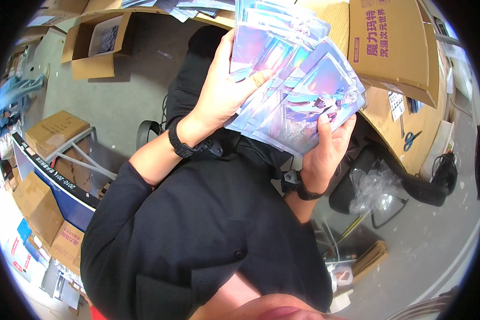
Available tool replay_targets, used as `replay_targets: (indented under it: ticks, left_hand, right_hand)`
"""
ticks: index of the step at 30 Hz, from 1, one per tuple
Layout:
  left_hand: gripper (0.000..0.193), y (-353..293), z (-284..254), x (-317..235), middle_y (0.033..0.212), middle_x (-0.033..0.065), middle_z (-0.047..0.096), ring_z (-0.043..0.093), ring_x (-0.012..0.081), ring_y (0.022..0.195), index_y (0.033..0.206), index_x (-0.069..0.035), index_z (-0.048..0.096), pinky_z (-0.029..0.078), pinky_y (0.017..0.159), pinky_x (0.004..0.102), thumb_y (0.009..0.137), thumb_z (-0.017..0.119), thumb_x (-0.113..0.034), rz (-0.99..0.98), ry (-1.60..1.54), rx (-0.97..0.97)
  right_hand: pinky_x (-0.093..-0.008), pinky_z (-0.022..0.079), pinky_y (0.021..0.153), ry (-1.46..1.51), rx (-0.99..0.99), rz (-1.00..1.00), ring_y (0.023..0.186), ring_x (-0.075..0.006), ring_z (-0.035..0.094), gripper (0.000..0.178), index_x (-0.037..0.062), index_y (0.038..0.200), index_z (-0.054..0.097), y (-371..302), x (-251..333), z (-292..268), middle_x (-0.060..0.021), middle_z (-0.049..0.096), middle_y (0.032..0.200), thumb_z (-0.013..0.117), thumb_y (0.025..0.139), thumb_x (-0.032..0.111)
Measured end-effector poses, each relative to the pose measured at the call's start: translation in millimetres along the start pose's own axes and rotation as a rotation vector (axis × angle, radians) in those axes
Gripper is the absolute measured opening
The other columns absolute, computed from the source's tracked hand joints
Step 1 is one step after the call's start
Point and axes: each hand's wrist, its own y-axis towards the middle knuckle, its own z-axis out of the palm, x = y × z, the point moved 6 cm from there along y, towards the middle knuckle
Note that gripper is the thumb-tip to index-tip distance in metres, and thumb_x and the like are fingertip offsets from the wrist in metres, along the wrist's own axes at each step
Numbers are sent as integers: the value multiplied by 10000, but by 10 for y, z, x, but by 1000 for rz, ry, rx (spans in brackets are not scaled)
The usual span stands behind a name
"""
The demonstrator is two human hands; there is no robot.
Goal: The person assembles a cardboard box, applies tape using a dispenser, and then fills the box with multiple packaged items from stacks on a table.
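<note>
A fanned stack of shiny, iridescent foil packets (298, 90), printed with a light-haired cartoon figure, is spread between my two hands above my lap. My left hand (226, 88) grips the stack's left side, its thumb lying over the front of the packets. At the lower right corner, my right hand (330, 149) pinches the packets with the thumb on top, while the other fingers are partly hidden underneath. How many packets overlap here I cannot make out. Each wrist wears a dark band with a small black device on it.
A brown cardboard box (394, 48) stands on the wooden table (376, 101), with blue-handled scissors (412, 140) near the table's edge. More packets (197, 6) lie at the table's far left. An open carton (93, 66) sits on the floor; clear plastic (376, 186) rests on a black chair.
</note>
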Motion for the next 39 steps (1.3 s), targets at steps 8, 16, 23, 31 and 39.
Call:
replay_targets:
  ticks: [8,16,23,31,39]
  left_hand:
    - [446,-7,-32,18,1449,71,585,553,150,1322,1558,-23,418,408,1156,317,1159,451,-218,-42,-299,-27]
    - [659,56,-78,8,1472,112,568,561,174,1339,1598,-32,345,430,1156,350,1037,680,-112,-29,-127,-23]
    - [628,62,-6,43,1447,94,592,574,163,1316,1567,-46,398,461,1123,339,1032,712,-138,4,-114,-4]
    - [425,9,-6,147,1417,43,618,579,138,1299,1534,-50,469,444,1133,313,1146,512,-220,-67,-325,-37]
    - [701,17,-54,118,1437,92,589,578,176,1320,1572,-55,381,478,1120,353,984,759,-102,-11,-194,-28]
  right_hand:
    - [-385,414,1145,99,-110,-66,1288,-208,568,540,-6,1528,387,14,-12,24,-118,558,1433,611,1037,16]
    - [-379,376,1174,-25,-67,-11,1325,-215,540,663,-2,1580,331,-2,1,35,-120,533,1469,655,1002,20]
    - [-384,356,1189,43,-10,-31,1353,-210,519,645,1,1556,356,-15,21,44,-129,521,1477,656,986,-34]
    - [-393,435,1143,142,-175,-33,1287,-219,578,547,14,1522,415,-17,-45,7,-115,577,1433,652,1028,13]
    - [-398,423,1147,28,-203,-64,1302,-216,564,530,6,1519,400,-40,13,27,-126,561,1447,627,1040,11]
